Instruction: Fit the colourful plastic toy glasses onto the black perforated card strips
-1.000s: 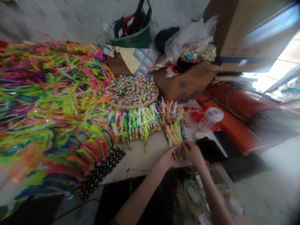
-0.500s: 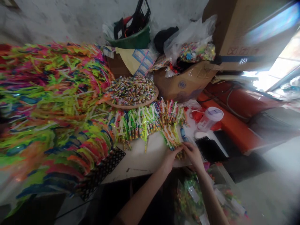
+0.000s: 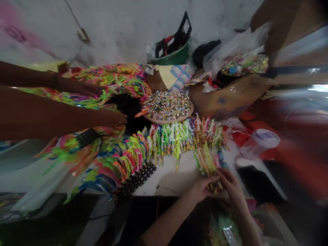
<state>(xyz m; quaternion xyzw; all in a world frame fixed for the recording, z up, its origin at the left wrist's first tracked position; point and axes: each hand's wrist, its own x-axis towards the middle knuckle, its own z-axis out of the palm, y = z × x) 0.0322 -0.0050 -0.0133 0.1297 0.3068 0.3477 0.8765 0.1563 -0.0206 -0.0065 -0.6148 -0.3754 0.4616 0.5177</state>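
Observation:
My left hand (image 3: 202, 188) and my right hand (image 3: 230, 182) meet at the front edge of a white table (image 3: 174, 174). Both close on a small bundle of colourful wrapped sticks (image 3: 208, 165) with neon strips on top. A row of similar bundles (image 3: 179, 136) lies just behind it. Further back a round tray (image 3: 167, 107) is heaped with small wrapped candies. A big pile of neon paper strips (image 3: 112, 136) covers the left of the table.
Another person's two arms (image 3: 58, 112) reach in from the left over the neon pile. A green basket (image 3: 171, 54), cardboard boxes (image 3: 225, 99) and plastic bags (image 3: 238, 58) stand at the back. A clear jar with a white lid (image 3: 258, 143) and a black perforated tray (image 3: 138, 179) are nearby.
The view swung left and blurred. Another person's arms came in from the left over the neon pile. My hands stay together on the bundle.

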